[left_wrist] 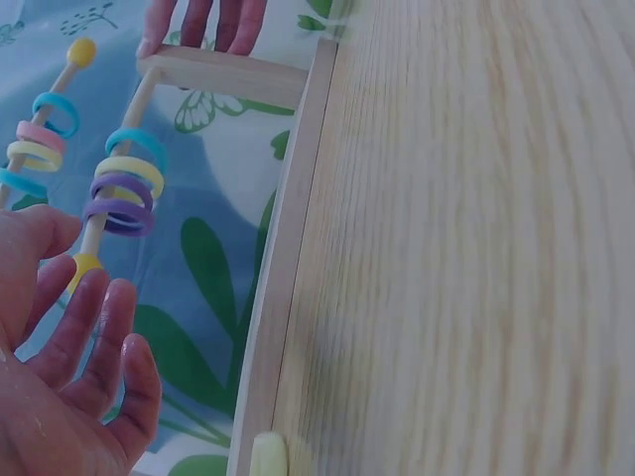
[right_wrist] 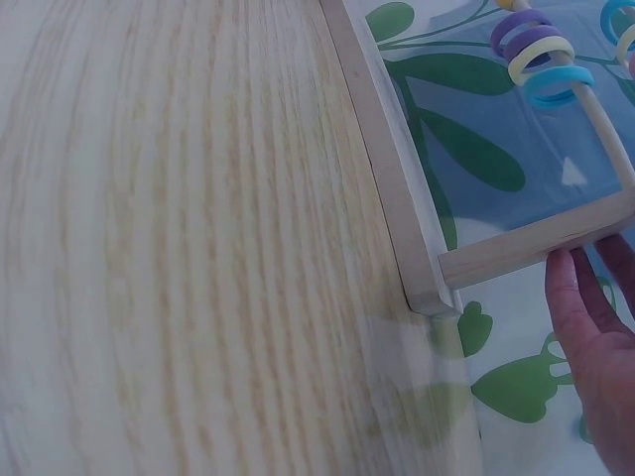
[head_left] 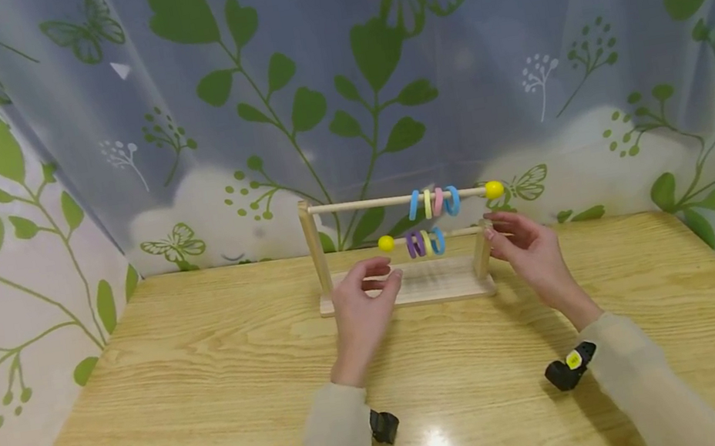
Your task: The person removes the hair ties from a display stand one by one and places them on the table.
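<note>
A wooden ring stand (head_left: pixel 411 295) has a tall post at its left and a short post (head_left: pixel 483 254) at its right. Blue, yellow and pink rings (head_left: pixel 438 202) hang on the upper rod; purple, yellow and blue rings (head_left: pixel 427 242) hang on the lower one. My left hand (head_left: pixel 364 301) is held beside the yellow ball (head_left: pixel 386 243) ending the lower rod, fingers loosely bent, nothing between them. With thumb and fingers at its top, my right hand (head_left: pixel 531 254) holds the short post, also visible as a post (right_wrist: pixel 536 241) in the right wrist view.
Another yellow ball (head_left: pixel 494 189) caps the upper rod. The stand is on a wood-grain table (head_left: pixel 231 399), close to a leaf-patterned curtain (head_left: pixel 311 105). In the left wrist view a small pale yellow piece (left_wrist: pixel 269 455) shows by the base's edge.
</note>
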Available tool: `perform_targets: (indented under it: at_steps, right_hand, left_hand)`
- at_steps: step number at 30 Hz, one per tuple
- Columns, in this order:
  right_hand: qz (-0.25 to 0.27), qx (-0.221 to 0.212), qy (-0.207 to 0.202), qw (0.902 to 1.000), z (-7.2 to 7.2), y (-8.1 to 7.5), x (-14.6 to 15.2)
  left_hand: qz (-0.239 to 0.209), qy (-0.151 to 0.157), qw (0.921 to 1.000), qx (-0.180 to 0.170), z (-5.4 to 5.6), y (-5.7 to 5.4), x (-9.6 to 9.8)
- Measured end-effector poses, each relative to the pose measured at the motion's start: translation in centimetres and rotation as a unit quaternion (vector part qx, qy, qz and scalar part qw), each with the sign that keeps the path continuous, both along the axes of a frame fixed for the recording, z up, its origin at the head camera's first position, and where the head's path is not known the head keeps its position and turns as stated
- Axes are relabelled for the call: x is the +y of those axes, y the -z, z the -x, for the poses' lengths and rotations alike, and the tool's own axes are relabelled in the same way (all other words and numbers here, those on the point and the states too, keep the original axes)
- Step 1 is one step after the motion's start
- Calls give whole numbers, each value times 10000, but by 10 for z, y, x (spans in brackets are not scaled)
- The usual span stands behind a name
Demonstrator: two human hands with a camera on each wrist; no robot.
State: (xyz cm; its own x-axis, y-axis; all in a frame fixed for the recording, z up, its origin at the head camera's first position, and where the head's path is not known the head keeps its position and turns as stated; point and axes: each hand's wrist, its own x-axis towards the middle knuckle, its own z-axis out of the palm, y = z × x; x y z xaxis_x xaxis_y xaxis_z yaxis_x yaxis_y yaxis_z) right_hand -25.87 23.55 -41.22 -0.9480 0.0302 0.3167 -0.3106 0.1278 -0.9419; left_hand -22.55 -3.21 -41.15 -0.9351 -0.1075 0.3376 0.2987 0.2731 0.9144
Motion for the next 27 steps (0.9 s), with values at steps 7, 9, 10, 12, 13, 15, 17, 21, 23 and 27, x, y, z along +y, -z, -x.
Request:
perform_targets:
  at_steps: [7,9,10,12,13,15,17,21,23,27]
  right_hand:
    - [-88,33,37,9999,0,0,-1]
    - [-60,28,37,10000,0,0,-1]
    - [-49,25,37,10000,0,0,0]
    - [-19,19,22,10000,0,1,0]
    - [-3,15,13,10000,0,1,0]
    - [20,3,-8,10000,0,1,0]
    - [14,-1,-8,10000,0,1,0]
    - [-31,11,10,10000,0,1,0]
    - [-34,26,6,10000,0,1,0]
    - [-11,44,-13,10000,-1,0,0]
  left_hand:
    - [18,-185,9998,71,2,-1,10]
    - [29,-226,9997,58,3,-1,13]
    - [20,-240,9997,27,4,-1,14]
    - [1,-267,9996,-33,5,-1,17]
    - [-9,-276,9996,-46,5,0,18]
    - [-43,-289,9995,-77,5,0,21]
    - [-67,-313,9994,-93,6,0,24]
    - [-108,-389,9991,-141,6,-1,29]
    - [-114,-460,9987,-165,6,-2,31]
    - [-102,-613,9979,-168,7,-3,36]
